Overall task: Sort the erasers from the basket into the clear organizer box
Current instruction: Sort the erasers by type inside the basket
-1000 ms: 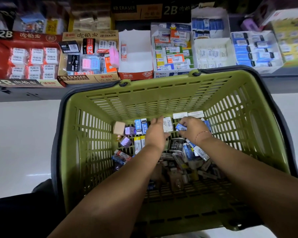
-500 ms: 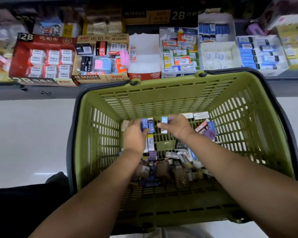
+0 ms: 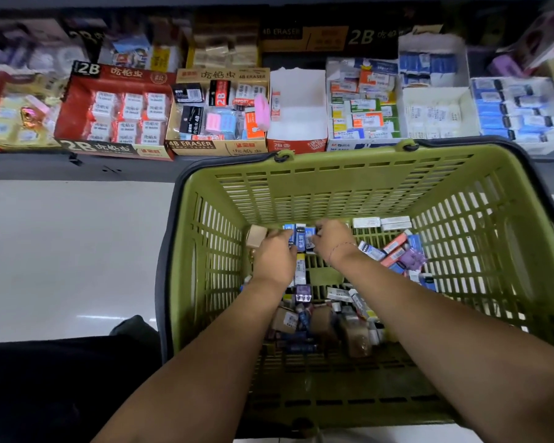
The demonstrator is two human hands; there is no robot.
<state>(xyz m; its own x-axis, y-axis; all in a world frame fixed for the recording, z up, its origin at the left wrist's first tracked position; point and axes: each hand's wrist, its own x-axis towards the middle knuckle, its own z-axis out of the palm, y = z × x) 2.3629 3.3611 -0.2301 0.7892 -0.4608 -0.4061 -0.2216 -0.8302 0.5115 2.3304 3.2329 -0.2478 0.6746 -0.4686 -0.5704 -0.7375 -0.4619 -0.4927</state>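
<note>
A green plastic basket (image 3: 339, 190) stands on the floor in front of me, with many loose erasers (image 3: 327, 318) of mixed colours on its bottom. Both my hands reach to its far end. My left hand (image 3: 274, 259) and my right hand (image 3: 333, 243) close in from either side on a short row of blue erasers (image 3: 301, 236), fingers curled against them. A tan eraser (image 3: 256, 235) lies just left of my left hand. No clear organizer box can be made out.
A low shelf behind the basket carries open display boxes of erasers: a red 2B box (image 3: 115, 113), a 4B ERASER box (image 3: 218, 113), a nearly empty white box (image 3: 296, 123) and white trays (image 3: 435, 113). Pale floor tiles (image 3: 71, 251) lie to the left.
Both hands moved left and toward the basket's far wall. The right hand brought a blue eraser beside the other blue ones, and the view shifted so the basket sits further right.
</note>
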